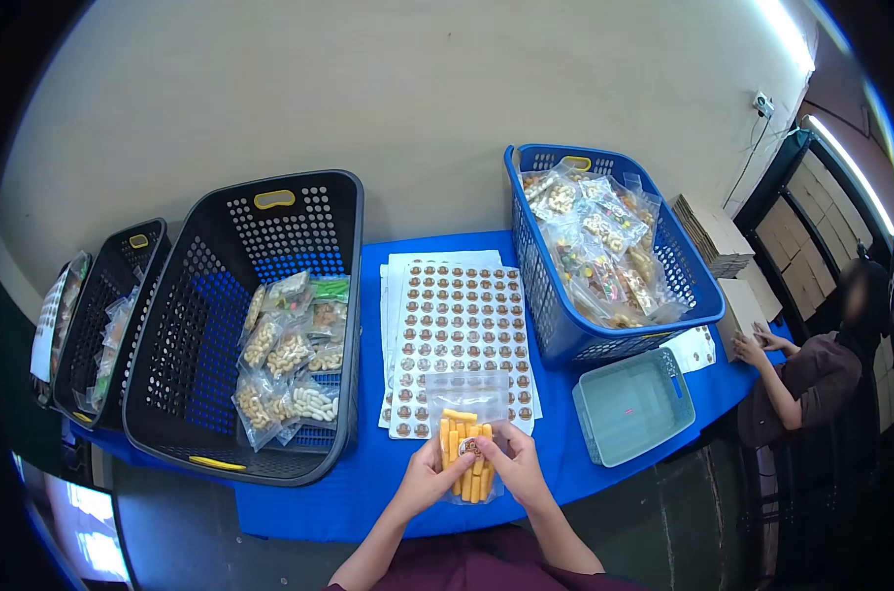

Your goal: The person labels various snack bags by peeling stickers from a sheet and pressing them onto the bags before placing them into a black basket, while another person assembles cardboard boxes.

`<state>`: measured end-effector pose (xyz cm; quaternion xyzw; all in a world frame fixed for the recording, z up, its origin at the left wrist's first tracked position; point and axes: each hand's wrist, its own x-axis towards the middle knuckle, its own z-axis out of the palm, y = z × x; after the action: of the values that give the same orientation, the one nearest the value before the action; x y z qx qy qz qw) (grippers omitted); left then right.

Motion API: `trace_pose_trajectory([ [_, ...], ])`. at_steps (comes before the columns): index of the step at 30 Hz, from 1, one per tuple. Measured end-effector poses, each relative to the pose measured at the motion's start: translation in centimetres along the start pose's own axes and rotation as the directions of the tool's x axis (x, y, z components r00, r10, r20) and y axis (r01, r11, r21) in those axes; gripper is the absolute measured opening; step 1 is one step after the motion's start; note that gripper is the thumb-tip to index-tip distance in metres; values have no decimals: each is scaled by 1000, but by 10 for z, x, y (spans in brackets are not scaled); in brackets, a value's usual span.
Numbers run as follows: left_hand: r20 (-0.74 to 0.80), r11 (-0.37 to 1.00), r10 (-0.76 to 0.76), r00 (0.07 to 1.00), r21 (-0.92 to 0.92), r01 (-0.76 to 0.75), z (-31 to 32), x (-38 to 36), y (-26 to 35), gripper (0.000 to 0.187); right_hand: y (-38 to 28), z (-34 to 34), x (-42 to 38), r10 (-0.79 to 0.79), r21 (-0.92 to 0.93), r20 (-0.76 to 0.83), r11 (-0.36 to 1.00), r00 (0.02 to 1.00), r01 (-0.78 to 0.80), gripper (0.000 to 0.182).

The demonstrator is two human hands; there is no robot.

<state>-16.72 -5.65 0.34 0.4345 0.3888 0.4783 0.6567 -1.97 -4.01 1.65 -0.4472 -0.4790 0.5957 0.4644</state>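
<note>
Both my hands hold a clear snack bag (468, 433) filled with orange stick snacks, just above the near edge of the blue table (368, 492). My left hand (425, 480) grips its left side and my right hand (514, 463) grips its right side, thumbs pressing a small round sticker on the bag's front. Right behind the bag lies a sheet of round brown stickers (462, 340) on white backing.
A dark basket (260, 325) at left holds several sealed snack bags; two more dark baskets (112, 315) stand further left. A blue basket (604, 256) at right is full of snack bags. A teal tray (632, 406) sits near the right edge. Another person (811, 374) sits at right by stacked cardboard boxes (713, 236).
</note>
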Motion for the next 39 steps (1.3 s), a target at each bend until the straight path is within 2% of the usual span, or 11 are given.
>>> trace_pose_trajectory([
  [2,38,999,-8,999,-53,10,-1,-2,0,34,-7,5,-3,-23,96,-20,995,1000,24,11],
  [7,97,992,-43,994,-116,54,-10,-6,6,38,8,6,-4,9,104,-15,995,1000,-8,13],
  [11,-28,999,-5,1000,-41,4,-9,-4,7,33,-3,15,-2,67,189,2,980,998,-67,17],
  [14,-119,1000,-8,993,-9,7,-9,-1,4,29,5,16,-1,-21,49,76,999,997,18,21],
  [20,-34,998,32,999,-58,-34,-1,4,7,28,-6,4,-7,17,121,80,992,997,-27,27],
  [23,-77,992,41,996,-116,-50,15,13,3,28,-9,-12,-9,78,233,10,969,997,-78,29],
  [24,-107,994,66,992,-82,-75,19,17,2,28,-7,-18,-10,6,132,-30,991,1000,-2,38],
  [27,-58,997,71,996,-27,-73,28,26,-7,27,-6,-26,-18,-55,182,-56,981,997,65,43],
  [31,-53,990,118,992,88,-114,55,33,-10,30,-2,-51,-20,42,43,39,998,998,-43,34],
  [35,-143,990,117,983,93,-105,73,52,-24,25,-6,-68,-14,-38,174,-3,984,999,38,31],
  [39,-174,980,191,966,94,-177,111,77,-21,23,-18,-111,-14,-16,130,-1,991,1000,16,31],
])
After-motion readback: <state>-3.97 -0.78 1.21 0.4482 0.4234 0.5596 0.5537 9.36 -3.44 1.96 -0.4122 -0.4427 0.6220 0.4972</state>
